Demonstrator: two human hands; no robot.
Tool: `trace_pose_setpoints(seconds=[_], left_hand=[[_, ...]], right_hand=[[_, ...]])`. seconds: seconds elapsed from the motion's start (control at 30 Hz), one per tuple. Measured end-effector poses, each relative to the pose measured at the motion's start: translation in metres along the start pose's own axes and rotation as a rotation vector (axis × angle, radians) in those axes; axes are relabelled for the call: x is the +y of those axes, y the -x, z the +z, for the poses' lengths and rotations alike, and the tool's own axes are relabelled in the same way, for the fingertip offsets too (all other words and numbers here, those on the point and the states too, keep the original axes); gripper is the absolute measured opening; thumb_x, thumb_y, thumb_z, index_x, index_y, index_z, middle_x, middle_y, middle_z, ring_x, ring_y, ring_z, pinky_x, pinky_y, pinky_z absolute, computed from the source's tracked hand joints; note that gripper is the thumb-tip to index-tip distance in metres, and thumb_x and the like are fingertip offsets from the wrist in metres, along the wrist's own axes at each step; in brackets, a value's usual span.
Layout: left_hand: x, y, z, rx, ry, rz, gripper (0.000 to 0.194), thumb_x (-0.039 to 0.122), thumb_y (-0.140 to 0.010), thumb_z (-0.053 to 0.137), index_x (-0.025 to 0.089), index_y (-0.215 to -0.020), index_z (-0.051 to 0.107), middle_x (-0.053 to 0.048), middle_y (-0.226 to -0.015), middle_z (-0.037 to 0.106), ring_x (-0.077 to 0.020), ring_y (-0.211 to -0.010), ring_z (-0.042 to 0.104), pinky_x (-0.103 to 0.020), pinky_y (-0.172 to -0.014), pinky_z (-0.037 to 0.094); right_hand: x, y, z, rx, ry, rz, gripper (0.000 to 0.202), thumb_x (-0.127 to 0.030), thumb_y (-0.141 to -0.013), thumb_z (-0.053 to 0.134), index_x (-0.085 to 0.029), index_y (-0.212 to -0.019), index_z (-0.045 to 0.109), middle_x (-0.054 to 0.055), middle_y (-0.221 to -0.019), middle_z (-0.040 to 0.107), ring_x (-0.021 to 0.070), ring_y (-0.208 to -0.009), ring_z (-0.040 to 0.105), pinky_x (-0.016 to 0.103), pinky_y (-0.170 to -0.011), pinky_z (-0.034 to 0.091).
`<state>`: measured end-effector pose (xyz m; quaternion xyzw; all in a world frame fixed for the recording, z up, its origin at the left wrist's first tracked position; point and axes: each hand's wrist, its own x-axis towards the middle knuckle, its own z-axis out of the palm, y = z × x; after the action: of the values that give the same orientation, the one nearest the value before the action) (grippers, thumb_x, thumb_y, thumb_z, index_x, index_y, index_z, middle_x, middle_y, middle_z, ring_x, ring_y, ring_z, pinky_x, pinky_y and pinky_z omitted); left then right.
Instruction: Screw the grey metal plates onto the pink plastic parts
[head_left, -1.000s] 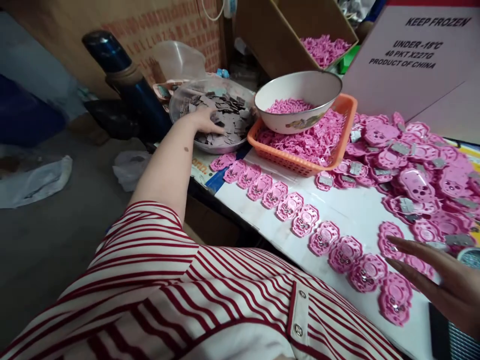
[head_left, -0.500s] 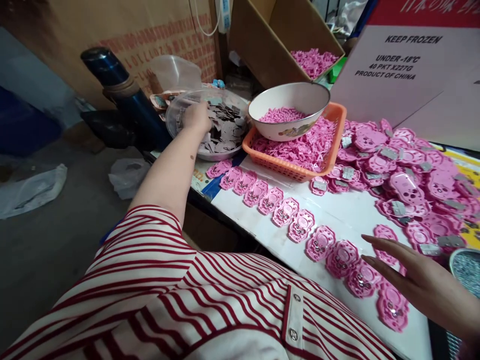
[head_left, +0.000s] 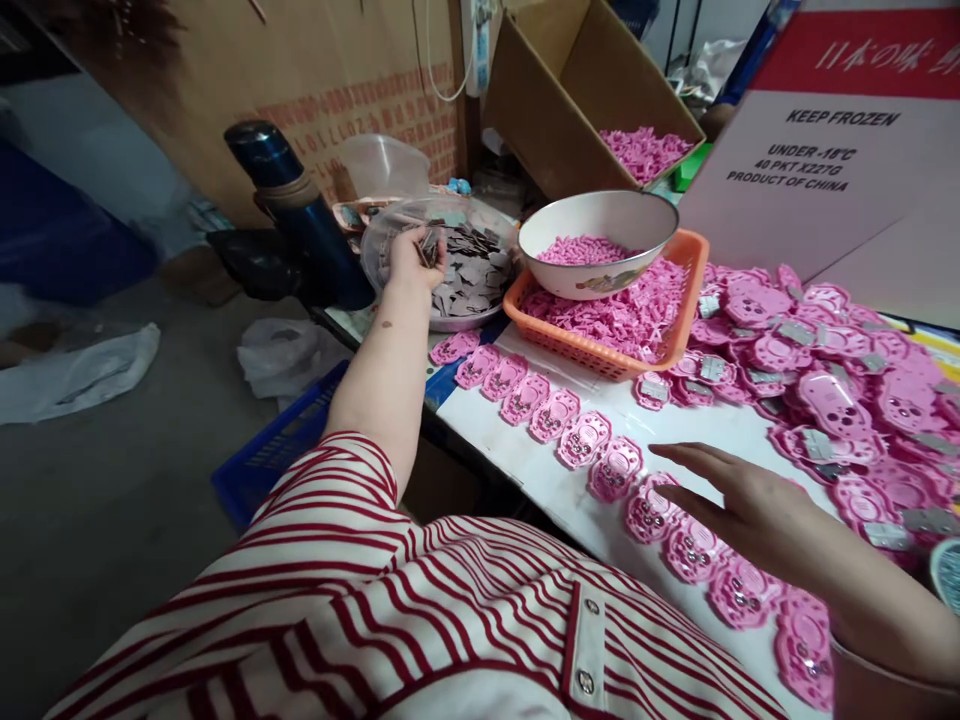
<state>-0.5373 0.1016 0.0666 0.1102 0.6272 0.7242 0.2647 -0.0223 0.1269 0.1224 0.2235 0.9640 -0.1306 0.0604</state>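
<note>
My left hand (head_left: 411,262) is closed on several small flat metal plates (head_left: 429,250), just over a round bowl (head_left: 460,322) of loose grey and dark metal plates (head_left: 472,282). My right hand (head_left: 739,500) hovers with its fingers stretched out and apart, holding nothing. Below it runs a row of pink plastic shells (head_left: 616,468) along the table's near edge. Small shiny round bits sit in several of these shells. Part of the row lies hidden under my right hand and forearm.
An orange basket (head_left: 600,360) of pink parts carries a white enamel bowl (head_left: 600,272). Pink shells with metal plates form a heap (head_left: 840,370) at the right. Behind stand a tilted cardboard box (head_left: 555,90) and a white carton (head_left: 840,230). A blue thermos (head_left: 300,210) stands at left.
My left hand has risen slightly out of the metal plates, with several now showing in its grasp. My right hand has moved left along the row. The view has shifted a little.
</note>
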Motion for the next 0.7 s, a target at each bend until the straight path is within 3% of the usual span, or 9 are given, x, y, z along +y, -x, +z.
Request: trace_pose_setpoints(seconds=[0.1, 0.17, 0.3, 0.43, 0.53, 0.63, 0.7], left_hand=[[-0.004, 0.005, 0.007, 0.007, 0.088, -0.009, 0.026, 0.037, -0.099, 0.047, 0.019, -0.090, 0.065, -0.004, -0.093, 0.073, -0.0120, -0.088, 0.072, -0.017, -0.066, 0.059], [-0.002, 0.010, 0.009, 0.002, 0.002, 0.011, 0.026, 0.043, -0.097, 0.054, 0.020, -0.090, 0.064, -0.004, -0.086, 0.070, -0.0142, -0.080, 0.071, -0.020, -0.062, 0.058], [0.014, 0.021, 0.000, -0.011, -0.509, 0.208, 0.019, 0.037, -0.087, 0.070, 0.022, -0.098, 0.065, -0.002, -0.075, 0.062, -0.0213, -0.076, 0.070, -0.033, -0.069, 0.058], [0.035, 0.027, -0.017, -0.196, -1.144, 0.303, 0.031, 0.028, -0.067, 0.086, 0.020, -0.092, 0.070, -0.003, -0.073, 0.063, -0.0314, -0.089, 0.071, -0.046, -0.089, 0.056], [0.035, 0.035, -0.021, -0.289, -1.390, 0.335, 0.059, 0.038, -0.056, 0.093, 0.021, -0.108, 0.072, -0.010, -0.101, 0.070, -0.0379, -0.111, 0.066, -0.047, -0.102, 0.050], [0.021, 0.049, -0.019, -0.364, -1.639, 0.346, 0.094, 0.061, -0.058, 0.087, 0.026, -0.140, 0.057, -0.015, -0.139, 0.057, -0.0426, -0.126, 0.057, -0.050, -0.107, 0.046], [0.010, 0.058, -0.017, -0.352, -1.699, 0.329, 0.094, 0.063, -0.063, 0.081, 0.029, -0.146, 0.051, -0.017, -0.146, 0.050, -0.0453, -0.130, 0.053, -0.054, -0.109, 0.044]], right_hand=[[-0.012, -0.023, -0.003, 0.036, -0.008, -0.166, 0.046, -0.047, -0.098, 0.045, -0.020, -0.132, 0.062, 0.012, -0.119, 0.075, 0.0238, -0.097, 0.076, 0.035, -0.079, 0.065], [-0.020, -0.036, -0.005, 0.064, -0.015, -0.253, 0.044, -0.044, -0.098, 0.047, -0.019, -0.129, 0.063, 0.013, -0.116, 0.076, 0.0234, -0.094, 0.077, 0.036, -0.076, 0.065], [-0.031, -0.048, -0.007, 0.052, -0.018, -0.307, 0.044, -0.043, -0.099, 0.044, -0.017, -0.130, 0.063, 0.013, -0.117, 0.075, 0.0229, -0.095, 0.076, 0.037, -0.079, 0.065], [-0.024, -0.046, 0.002, 0.003, -0.044, -0.266, 0.044, -0.044, -0.100, 0.043, -0.019, -0.131, 0.062, 0.011, -0.120, 0.075, 0.0221, -0.099, 0.076, 0.037, -0.080, 0.065], [-0.016, -0.043, 0.011, -0.014, -0.073, -0.224, 0.043, -0.043, -0.100, 0.044, -0.019, -0.129, 0.063, 0.011, -0.120, 0.075, 0.0221, -0.099, 0.076, 0.036, -0.079, 0.066], [-0.013, -0.041, 0.015, -0.017, -0.092, -0.210, 0.041, -0.040, -0.100, 0.045, -0.019, -0.130, 0.063, 0.012, -0.122, 0.075, 0.0224, -0.101, 0.076, 0.036, -0.079, 0.066], [-0.014, -0.041, 0.015, -0.019, -0.096, -0.207, 0.041, -0.040, -0.100, 0.045, -0.019, -0.131, 0.062, 0.012, -0.123, 0.074, 0.0225, -0.102, 0.076, 0.036, -0.080, 0.066]])
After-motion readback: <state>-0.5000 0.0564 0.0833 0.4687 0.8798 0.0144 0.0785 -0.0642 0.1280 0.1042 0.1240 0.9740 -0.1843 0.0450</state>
